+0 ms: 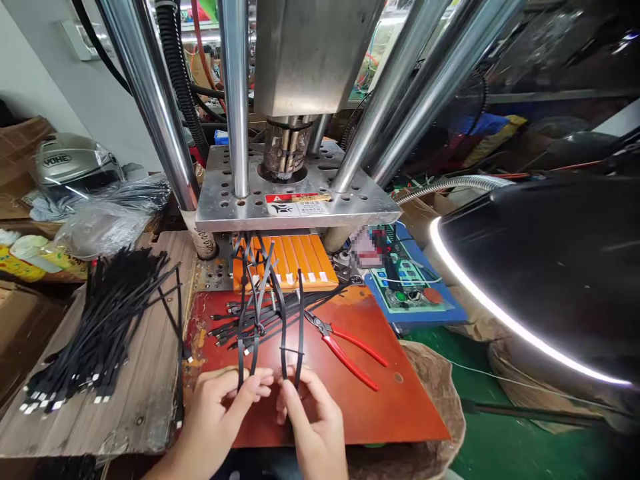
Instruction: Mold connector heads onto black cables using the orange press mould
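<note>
"Holding what, are we?"
"Flat black cables (284, 333), slim and gently bowed, some crossing before the orange block (310, 257). Above the red counter (370, 413), the fingers (296, 405) of our left hand (216, 403) and right hand (316, 419) each pinch a pair."

With my left hand (217, 403) and right hand (316, 417) I hold black cables (284, 333) above a red board (370, 417), red-handled pliers (345, 358) lying on it near a metal press (310, 73), a cable heap (100, 320) to my left.
</note>
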